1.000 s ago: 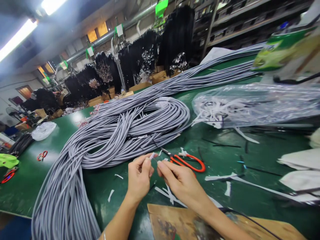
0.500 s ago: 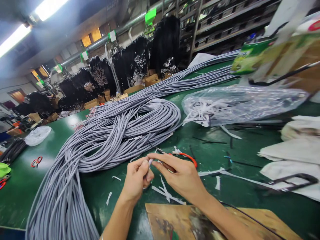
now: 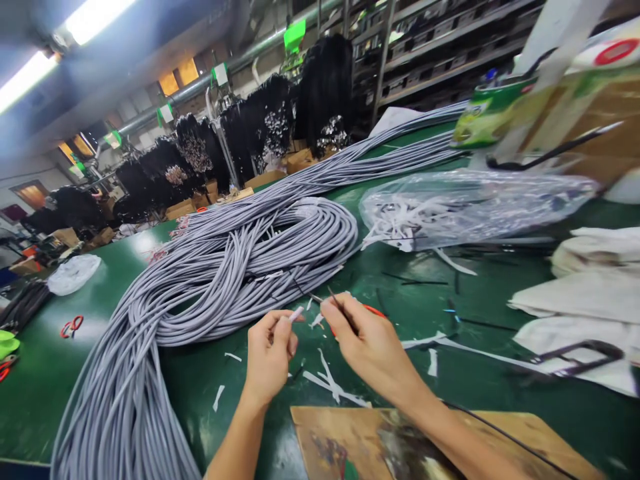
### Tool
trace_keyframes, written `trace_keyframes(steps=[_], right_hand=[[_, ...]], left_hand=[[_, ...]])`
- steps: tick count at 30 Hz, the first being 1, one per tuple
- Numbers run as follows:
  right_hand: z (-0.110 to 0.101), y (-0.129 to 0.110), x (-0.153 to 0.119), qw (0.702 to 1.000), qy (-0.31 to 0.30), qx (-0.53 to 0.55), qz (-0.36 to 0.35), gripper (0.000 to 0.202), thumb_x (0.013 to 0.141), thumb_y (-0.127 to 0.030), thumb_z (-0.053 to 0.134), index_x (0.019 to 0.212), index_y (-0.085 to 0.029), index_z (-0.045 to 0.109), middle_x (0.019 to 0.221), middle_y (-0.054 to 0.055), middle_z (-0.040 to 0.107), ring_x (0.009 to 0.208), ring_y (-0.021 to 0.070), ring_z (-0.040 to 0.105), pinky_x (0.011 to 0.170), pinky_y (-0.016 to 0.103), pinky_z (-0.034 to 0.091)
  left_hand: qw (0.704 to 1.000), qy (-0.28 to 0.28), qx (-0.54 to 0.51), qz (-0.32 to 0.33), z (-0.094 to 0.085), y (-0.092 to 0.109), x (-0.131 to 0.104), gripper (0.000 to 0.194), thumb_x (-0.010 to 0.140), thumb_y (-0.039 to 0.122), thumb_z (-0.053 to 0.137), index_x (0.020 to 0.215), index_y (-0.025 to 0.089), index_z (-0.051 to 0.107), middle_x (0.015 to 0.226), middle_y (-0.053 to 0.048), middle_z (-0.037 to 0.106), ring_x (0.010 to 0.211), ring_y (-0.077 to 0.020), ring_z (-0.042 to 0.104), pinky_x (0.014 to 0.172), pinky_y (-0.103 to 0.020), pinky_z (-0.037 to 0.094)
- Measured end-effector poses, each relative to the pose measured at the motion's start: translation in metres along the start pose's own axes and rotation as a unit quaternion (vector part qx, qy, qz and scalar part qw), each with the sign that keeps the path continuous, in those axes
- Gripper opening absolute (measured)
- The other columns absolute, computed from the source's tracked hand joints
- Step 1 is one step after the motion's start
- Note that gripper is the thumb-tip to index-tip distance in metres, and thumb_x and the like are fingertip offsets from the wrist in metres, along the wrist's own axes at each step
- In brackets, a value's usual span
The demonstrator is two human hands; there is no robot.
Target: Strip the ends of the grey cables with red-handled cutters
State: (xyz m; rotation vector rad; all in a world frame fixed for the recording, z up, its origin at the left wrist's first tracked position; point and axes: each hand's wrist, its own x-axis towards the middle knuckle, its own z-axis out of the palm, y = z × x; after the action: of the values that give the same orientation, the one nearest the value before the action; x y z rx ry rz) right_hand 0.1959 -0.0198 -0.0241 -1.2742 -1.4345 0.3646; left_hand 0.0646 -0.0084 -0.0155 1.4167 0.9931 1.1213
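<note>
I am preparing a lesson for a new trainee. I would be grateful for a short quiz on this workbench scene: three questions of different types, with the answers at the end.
1. True or false: in the picture, the clear plastic bag of white strips lies to the right of the looped bundle of grey cables.
2. Which of the person's hands holds the small, narrow pale piece between its fingers?
3. What shows at the bottom edge of the picture?
A) a brown, stained flat board
B) a yellow metal bowl
C) a white ceramic plate

Key: 1. True. 2. The left hand. 3. A.
</note>
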Motion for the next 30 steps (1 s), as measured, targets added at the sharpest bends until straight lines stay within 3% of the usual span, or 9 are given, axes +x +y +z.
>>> trace_keyframes(steps=[4, 8, 24, 30], right_hand=[[0.005, -0.004, -0.005, 0.992, -0.117, 0.044, -0.003, 0.035, 0.087, -0.035, 0.031, 0.057, -0.021, 0.045, 0.045, -0.005, 0.039, 0.040, 0.0102, 0.036, 0.042, 0.022, 0.030], [0.008, -0.004, -0.010, 0.986, -0.159, 0.045, -0.002, 0.038, 0.085, -0.035, 0.032, 0.053, -0.020, 0.043, 0.045, -0.003, 0.041, 0.041, 0.0098, 0.034, 0.042, 0.023, 0.027], [0.008, -0.006, -0.011, 0.981, -0.165, 0.099, 0.035, 0.036, 0.084, -0.040, 0.032, 0.053, -0.021, 0.039, 0.043, -0.006, 0.029, 0.040, 0.0095, 0.030, 0.037, 0.023, 0.023], [0.009, -0.004, -0.011, 0.988, -0.130, 0.081, 0.023, 0.036, 0.084, -0.038, 0.032, 0.052, -0.023, 0.034, 0.042, -0.005, 0.031, 0.039, 0.0100, 0.032, 0.038, 0.022, 0.025]], left_hand=[[0.994, -0.001, -0.101, -0.044, 0.000, 0.001, 0.001, 0.056, 0.069, 0.058, 0.059, 0.091, 0.007, 0.063, 0.042, 0.009, 0.034, 0.034, -0.0019, 0.017, 0.034, -0.017, 0.012], [0.986, -0.020, -0.149, -0.072, 0.001, 0.002, 0.000, 0.057, 0.065, 0.057, 0.065, 0.091, 0.007, 0.064, 0.041, 0.009, 0.035, 0.033, -0.0008, 0.016, 0.032, -0.016, 0.010], [0.977, -0.027, -0.193, -0.085, 0.003, 0.001, 0.000, 0.051, 0.065, 0.052, 0.068, 0.090, 0.008, 0.065, 0.040, 0.009, 0.034, 0.031, 0.0002, 0.015, 0.031, -0.015, 0.007], [0.982, -0.047, -0.170, -0.072, 0.003, -0.001, 0.000, 0.052, 0.069, 0.053, 0.064, 0.095, 0.007, 0.065, 0.041, 0.009, 0.033, 0.031, 0.0000, 0.016, 0.031, -0.016, 0.008]])
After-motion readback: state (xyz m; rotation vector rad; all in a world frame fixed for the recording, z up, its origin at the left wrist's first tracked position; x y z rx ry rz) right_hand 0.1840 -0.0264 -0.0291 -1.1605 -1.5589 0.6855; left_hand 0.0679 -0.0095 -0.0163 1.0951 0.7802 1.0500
